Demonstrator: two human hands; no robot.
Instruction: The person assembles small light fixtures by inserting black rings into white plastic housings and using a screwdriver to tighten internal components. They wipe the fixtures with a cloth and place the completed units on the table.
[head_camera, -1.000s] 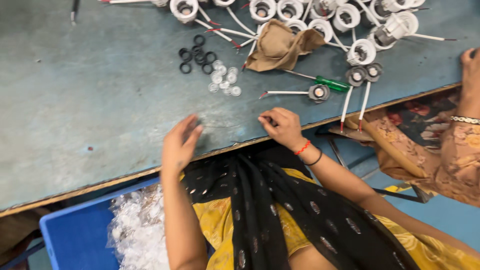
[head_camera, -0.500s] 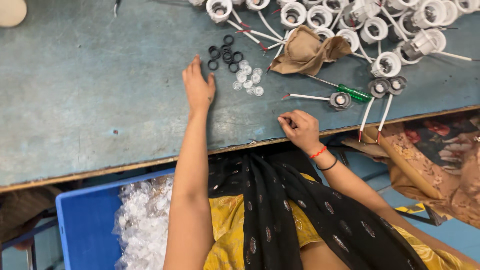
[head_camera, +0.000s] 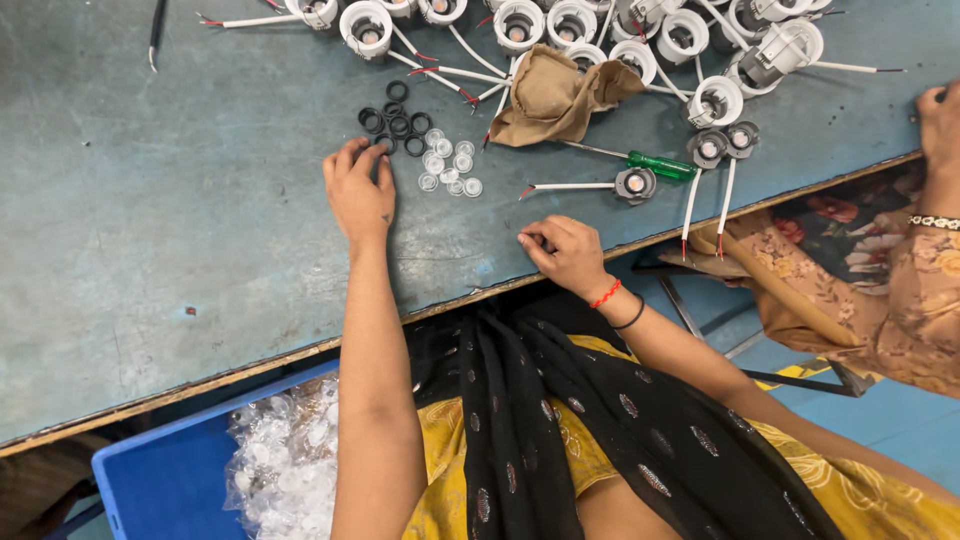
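Observation:
My left hand (head_camera: 358, 190) lies flat on the blue-green worktable (head_camera: 180, 230), its fingertips touching the near edge of a cluster of small black rubber rings (head_camera: 395, 122). Just right of those rings sit several small clear plastic discs (head_camera: 448, 166). My right hand (head_camera: 562, 252) rests near the table's front edge with the fingers curled; whether something tiny is pinched in it is unclear. A round holder with a white wire (head_camera: 632, 184) lies beyond the right hand, and a green-handled screwdriver (head_camera: 655, 164) lies behind it.
Several white lamp holders with red-tipped wires (head_camera: 610, 40) line the table's far side around a crumpled brown cloth (head_camera: 555, 98). Another person's hand (head_camera: 938, 120) and patterned sleeve are at the right edge. A blue crate of clear plastic parts (head_camera: 270, 460) stands below the table.
My left hand has reached forward across the table from the front edge up to the black rings. My right hand has stayed near the front edge.

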